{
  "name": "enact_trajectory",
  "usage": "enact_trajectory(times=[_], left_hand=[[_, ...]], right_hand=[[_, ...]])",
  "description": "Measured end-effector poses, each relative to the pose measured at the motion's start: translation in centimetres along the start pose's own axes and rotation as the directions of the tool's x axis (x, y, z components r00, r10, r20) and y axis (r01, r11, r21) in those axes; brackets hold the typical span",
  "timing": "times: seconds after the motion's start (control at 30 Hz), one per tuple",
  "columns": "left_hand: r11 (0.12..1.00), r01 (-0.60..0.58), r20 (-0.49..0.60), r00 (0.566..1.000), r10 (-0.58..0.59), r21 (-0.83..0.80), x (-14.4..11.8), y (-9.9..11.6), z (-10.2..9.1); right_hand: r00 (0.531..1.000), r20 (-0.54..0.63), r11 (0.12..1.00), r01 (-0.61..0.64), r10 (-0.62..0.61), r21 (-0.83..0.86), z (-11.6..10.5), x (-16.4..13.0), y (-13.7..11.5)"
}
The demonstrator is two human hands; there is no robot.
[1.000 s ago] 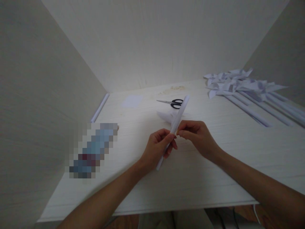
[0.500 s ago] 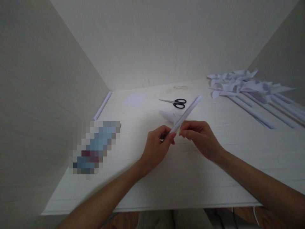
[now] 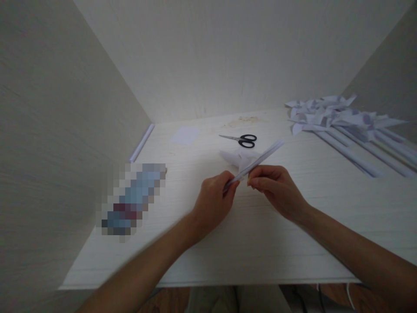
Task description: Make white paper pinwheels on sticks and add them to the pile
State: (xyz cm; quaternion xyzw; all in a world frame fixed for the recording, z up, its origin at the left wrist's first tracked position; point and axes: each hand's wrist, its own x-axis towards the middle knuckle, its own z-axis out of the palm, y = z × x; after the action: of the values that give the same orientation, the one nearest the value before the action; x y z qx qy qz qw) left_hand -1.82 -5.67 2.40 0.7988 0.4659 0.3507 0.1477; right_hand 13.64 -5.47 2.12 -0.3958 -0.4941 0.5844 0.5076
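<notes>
A thin rolled white paper stick (image 3: 260, 159) is held low over the white table (image 3: 228, 243), its free end pointing up and to the right. My left hand (image 3: 215, 199) pinches the stick's near end. My right hand (image 3: 275, 188) grips it a little further along with thumb and fingers. Just behind the hands a folded white paper piece (image 3: 233, 158) lies on the table. Black-handled scissors (image 3: 243, 140) lie beyond it.
Several paper pinwheels on rolled sticks (image 3: 345, 126) lie at the back right. A rolled paper tube (image 3: 140, 142) rests along the left wall, a small paper sheet (image 3: 185, 135) sits at the back, and a blurred oblong object (image 3: 132, 201) lies on the left.
The stick has tilted from steeply upright down toward the right, now lying much flatter. Its lower end no longer sticks out below my left hand. Both hands stayed close together.
</notes>
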Motion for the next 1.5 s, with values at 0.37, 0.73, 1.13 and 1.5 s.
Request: enact_trajectory(times=[0.37,0.73,1.13,1.5], left_hand=[[0.954,-0.154,-0.004,0.987,0.16,0.259,-0.3,-0.8,0.1],[0.843,-0.129,0.061,0.992,0.113,0.523,0.3,-1.6,-0.5],[0.784,-0.242,0.084,0.968,0.238,0.572,-0.1,-1.1,0.2],[0.762,-0.267,0.079,0.958,0.275,0.59,-0.1,-1.0,0.2]], right_hand=[[0.997,0.007,0.983,-0.072,0.072,0.17,0.2,0.0,-0.3],[0.996,0.064,0.998,0.063,-0.064,0.015,0.0,-0.2,-1.0],[0.982,-0.043,0.937,0.16,-0.182,-0.309,0.4,0.1,0.3],[0.993,-0.071,0.955,0.07,-0.094,-0.288,0.6,0.3,0.7]])
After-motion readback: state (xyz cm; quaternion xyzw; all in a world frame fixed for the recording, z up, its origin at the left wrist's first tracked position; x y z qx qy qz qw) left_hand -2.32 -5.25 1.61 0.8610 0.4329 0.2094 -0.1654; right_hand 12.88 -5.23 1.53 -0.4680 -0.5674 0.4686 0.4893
